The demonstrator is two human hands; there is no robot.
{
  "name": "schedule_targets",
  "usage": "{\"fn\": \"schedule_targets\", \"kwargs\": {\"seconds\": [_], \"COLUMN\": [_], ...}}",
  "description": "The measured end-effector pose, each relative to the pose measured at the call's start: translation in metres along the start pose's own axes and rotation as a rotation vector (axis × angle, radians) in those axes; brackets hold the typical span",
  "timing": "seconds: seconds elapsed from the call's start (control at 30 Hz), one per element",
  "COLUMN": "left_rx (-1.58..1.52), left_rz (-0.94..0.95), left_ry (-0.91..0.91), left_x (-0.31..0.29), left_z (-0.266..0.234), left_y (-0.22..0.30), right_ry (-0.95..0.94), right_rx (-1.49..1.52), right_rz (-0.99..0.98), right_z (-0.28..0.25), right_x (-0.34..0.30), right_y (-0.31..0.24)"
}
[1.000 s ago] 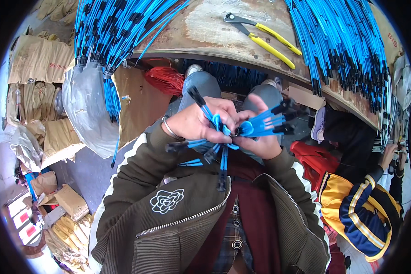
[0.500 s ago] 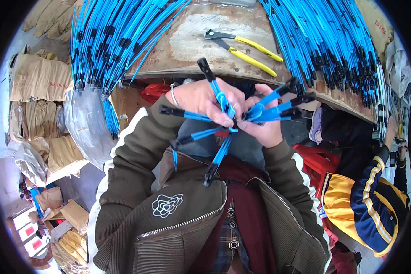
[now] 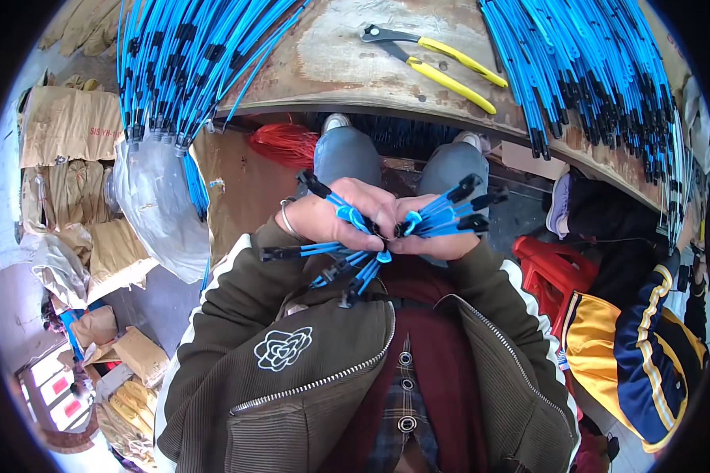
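Observation:
Several blue rods with black end pieces (image 3: 363, 272) fan out around my two hands, in front of my chest and above my lap. My left hand (image 3: 347, 213) is closed, pinching near the centre where the rods' inner ends meet. My right hand (image 3: 438, 236) is closed too, with some of the rods pointing out past its fingers to the right. The fingertips of both hands almost touch at the small dark middle. A thin line that looks like wire shows there, but the fingers hide most of it.
Yellow-handled pincers (image 3: 450, 84) lie on the wooden bench (image 3: 331, 71) ahead. Bundles of blue rods (image 3: 166, 71) hang over its edge at left and right. Red strands (image 3: 285, 143) lie beneath. A red stool (image 3: 556, 268) and another person's yellow-and-navy garment (image 3: 607, 339) are at right.
Both hands have come down and closer to my body with the rods. My knees and the red strands now show beyond them. The bench appears slightly higher in the picture.

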State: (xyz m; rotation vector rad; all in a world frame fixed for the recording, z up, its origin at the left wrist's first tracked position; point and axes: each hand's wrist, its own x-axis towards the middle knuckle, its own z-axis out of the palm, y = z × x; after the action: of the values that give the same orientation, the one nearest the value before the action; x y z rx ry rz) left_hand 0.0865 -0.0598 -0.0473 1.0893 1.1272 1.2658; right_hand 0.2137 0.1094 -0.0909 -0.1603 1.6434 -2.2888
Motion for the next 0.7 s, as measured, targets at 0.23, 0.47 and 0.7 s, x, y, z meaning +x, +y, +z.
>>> {"fn": "schedule_targets", "kwargs": {"seconds": [0.23,0.47,0.7], "left_rx": [0.084,-0.089,0.282], "left_rz": [0.109,0.024,0.235], "left_ry": [0.136,0.543,0.328], "left_x": [0.001,-0.006,0.012], "left_z": [0.006,0.027,0.003], "left_y": [-0.011,-0.011,0.013], "right_ry": [0.174,0.612,0.424], "right_rx": [0.011,0.037,-0.302], "right_rz": [-0.142,-0.190,-0.422], "right_z": [0.008,0.043,0.013], "right_x": [-0.002,-0.005,0.004], "right_y": [0.008,0.008,-0.013]}}
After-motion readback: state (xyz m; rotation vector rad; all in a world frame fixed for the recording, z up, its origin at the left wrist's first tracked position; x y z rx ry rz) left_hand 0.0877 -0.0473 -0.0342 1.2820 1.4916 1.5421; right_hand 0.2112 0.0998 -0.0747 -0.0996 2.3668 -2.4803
